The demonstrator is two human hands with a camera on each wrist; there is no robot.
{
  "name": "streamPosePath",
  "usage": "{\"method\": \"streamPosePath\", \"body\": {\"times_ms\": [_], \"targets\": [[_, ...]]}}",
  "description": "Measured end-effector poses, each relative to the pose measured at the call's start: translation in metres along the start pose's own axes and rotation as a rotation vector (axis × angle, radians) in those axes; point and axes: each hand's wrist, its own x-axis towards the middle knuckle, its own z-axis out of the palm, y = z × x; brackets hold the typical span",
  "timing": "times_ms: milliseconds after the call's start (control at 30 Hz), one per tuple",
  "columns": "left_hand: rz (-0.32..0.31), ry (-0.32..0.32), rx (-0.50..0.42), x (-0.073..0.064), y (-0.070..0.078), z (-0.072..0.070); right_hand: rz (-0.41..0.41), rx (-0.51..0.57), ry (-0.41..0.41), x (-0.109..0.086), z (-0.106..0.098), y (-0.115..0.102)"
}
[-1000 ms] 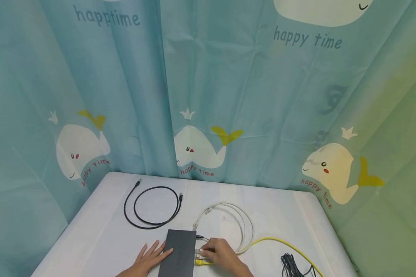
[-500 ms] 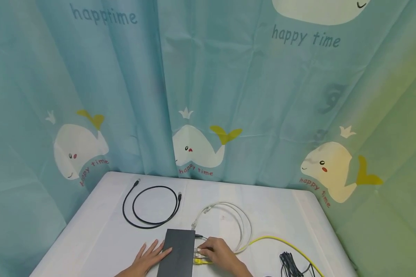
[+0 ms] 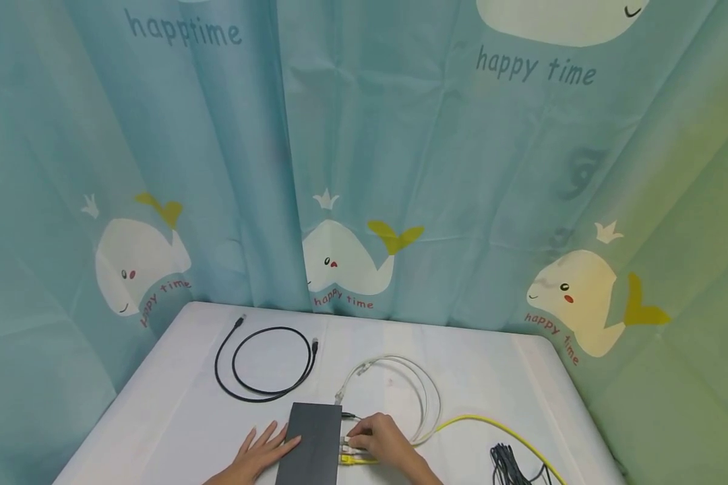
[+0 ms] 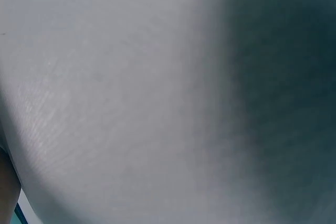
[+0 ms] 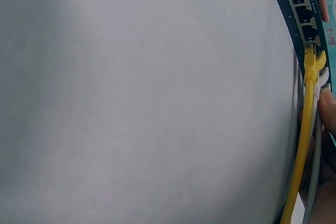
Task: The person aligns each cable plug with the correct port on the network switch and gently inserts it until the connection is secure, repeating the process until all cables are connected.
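A dark Ethernet switch (image 3: pixel 309 441) lies at the front middle of the table in the head view. My left hand (image 3: pixel 258 456) rests at its left side, fingers spread and fingertips over the top. On the other side my right hand (image 3: pixel 385 442) pinches a pale network cable plug at the row of ports. A yellow plug (image 5: pixel 311 64) sits in a port there, with a white plug (image 5: pixel 322 78) just beyond it. In the right wrist view several ports show bare, and the thumb (image 5: pixel 329 109) is close to the white plug. The left wrist view shows mostly the white tabletop.
A coiled black network cable (image 3: pixel 234 366) lies at the back left. White cable loops (image 3: pixel 426 404) lie behind my right hand, and a yellow cable (image 3: pixel 497 423) runs right. A black power plug (image 3: pixel 348 415) meets the switch's side; a bundled black cord (image 3: pixel 505 465) lies front right.
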Motion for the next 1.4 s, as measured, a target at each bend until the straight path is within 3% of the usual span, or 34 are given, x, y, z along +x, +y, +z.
{"method": "streamPosePath", "body": {"times_ms": [300,567,800,1100,1400], "targets": [[0.010,-0.011,-0.043,-0.0001,-0.0011,-0.0017,-0.014,0.006,0.016,-0.0006,-0.0005,-0.0020],[0.045,0.033,-0.010,-0.0002,-0.0026,-0.0014,-0.028,-0.005,0.038,0.0006,0.0003,-0.0009],[0.032,0.025,-0.037,0.0014,-0.0040,-0.0011,-0.140,-0.032,0.065,0.0002,0.0020,0.0037],[0.042,0.010,-0.013,0.0012,-0.0064,0.0004,-0.021,0.027,0.038,0.0035,0.0015,-0.0027],[-0.018,-0.001,0.110,0.0040,-0.0017,-0.0002,-0.012,0.059,0.002,0.0068,0.0013,-0.0034]]}}
